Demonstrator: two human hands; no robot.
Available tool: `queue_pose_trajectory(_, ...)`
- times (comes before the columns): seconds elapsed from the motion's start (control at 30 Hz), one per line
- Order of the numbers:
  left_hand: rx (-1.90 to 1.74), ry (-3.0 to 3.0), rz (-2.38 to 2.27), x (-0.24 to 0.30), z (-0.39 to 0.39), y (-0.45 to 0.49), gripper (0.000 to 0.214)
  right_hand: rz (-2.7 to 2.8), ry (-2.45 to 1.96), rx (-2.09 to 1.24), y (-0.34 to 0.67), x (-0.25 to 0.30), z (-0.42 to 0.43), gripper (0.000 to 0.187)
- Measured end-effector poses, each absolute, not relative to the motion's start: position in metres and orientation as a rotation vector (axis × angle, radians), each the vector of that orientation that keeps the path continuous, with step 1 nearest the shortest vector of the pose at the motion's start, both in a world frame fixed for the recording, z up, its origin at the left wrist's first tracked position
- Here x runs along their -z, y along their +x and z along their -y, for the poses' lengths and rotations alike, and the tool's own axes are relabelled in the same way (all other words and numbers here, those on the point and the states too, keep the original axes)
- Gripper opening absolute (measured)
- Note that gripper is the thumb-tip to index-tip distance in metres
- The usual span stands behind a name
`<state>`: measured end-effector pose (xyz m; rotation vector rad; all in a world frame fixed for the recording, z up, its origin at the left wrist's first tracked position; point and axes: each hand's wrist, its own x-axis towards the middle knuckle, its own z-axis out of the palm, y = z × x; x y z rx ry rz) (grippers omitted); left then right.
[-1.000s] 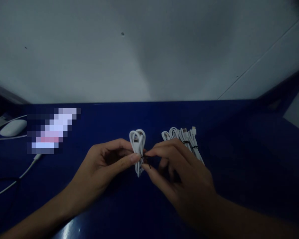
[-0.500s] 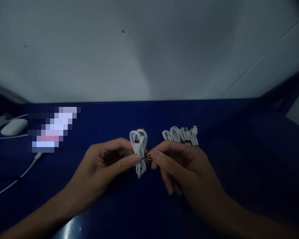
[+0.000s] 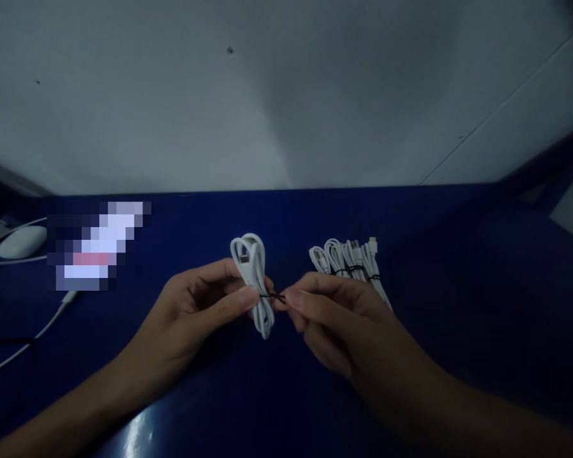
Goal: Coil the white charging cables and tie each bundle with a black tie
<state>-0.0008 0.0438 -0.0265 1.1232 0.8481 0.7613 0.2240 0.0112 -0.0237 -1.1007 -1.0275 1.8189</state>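
Observation:
A coiled white USB cable [image 3: 255, 261] is pinched at its middle between the thumb and fingers of my left hand [image 3: 205, 302]. Its metal USB plug faces me in the upper loop. Around the coil's waist runs a thin black twist tie [image 3: 277, 297], its ends crossing on the right side. My right hand [image 3: 344, 315] is closed, thumb against forefinger, on those tie ends. Behind the right hand lies a row of several coiled white cables [image 3: 346, 257], bound with black ties and partly covered by that hand.
On the blue tabletop [image 3: 200, 219], at the left, lie a lit phone with a blurred screen [image 3: 107, 242], a white charging cable [image 3: 52, 321] and a white computer mouse [image 3: 21, 242]. A pale wall [image 3: 172, 114] rises behind the table.
The held cable has shifted left and its top now leans left. My right hand has stayed on the tie ends, and a longer stretch of tie shows between my hands.

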Motion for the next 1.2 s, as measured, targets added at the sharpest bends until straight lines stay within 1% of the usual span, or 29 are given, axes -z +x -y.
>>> queue_pose_trajectory(0.1,-0.778,1.17,-0.862,0.025,-0.044,-0.001,0.01,0.904,-1.104,-1.942,0.225,0.025,-0.01,0.038)
queue_pose_trajectory(0.17,-0.787,1.2,-0.875,0.024,-0.044,-0.001,0.008,0.876,-1.096,-1.96,0.225,0.025,-0.009,0.038)
queue_pose_trajectory(0.27,-0.804,1.223,-0.906,0.023,-0.045,0.001,0.007,0.911,-1.116,-1.915,0.225,0.024,-0.009,0.038)
queue_pose_trajectory(0.43,-0.846,1.241,-0.972,0.022,-0.042,0.004,0.013,0.909,-1.184,-1.854,0.222,0.019,-0.009,0.027)
queue_pose_trajectory(0.53,-0.863,1.255,-0.995,0.022,-0.04,0.004,0.014,0.893,-1.202,-1.87,0.222,0.018,-0.008,0.027)
queue_pose_trajectory(0.63,-0.884,1.258,-1.022,0.022,-0.038,0.004,0.013,0.916,-1.205,-1.861,0.221,0.017,-0.006,0.031)
queue_pose_trajectory(0.7,-0.895,1.264,-1.032,0.022,-0.037,0.005,0.014,0.951,-1.213,-1.828,0.221,0.017,-0.006,0.03)
queue_pose_trajectory(0.83,-0.896,1.252,-1.041,0.023,-0.037,0.004,0.015,1.181,-1.24,-1.561,0.218,0.02,-0.006,0.026)
queue_pose_trajectory(0.97,-0.882,1.23,-1.036,0.027,-0.038,0.002,0.013,1.538,-1.26,-1.026,0.214,0.031,-0.006,0.012)
queue_pose_trajectory(1.07,-0.868,1.224,-1.023,0.028,-0.038,0.001,0.012,1.666,-1.233,-0.655,0.212,0.039,-0.005,0.02)
queue_pose_trajectory(1.2,-0.863,1.19,-1.0,0.028,-0.039,0.003,0.011,1.719,-1.152,-0.451,0.212,0.042,-0.005,0.02)
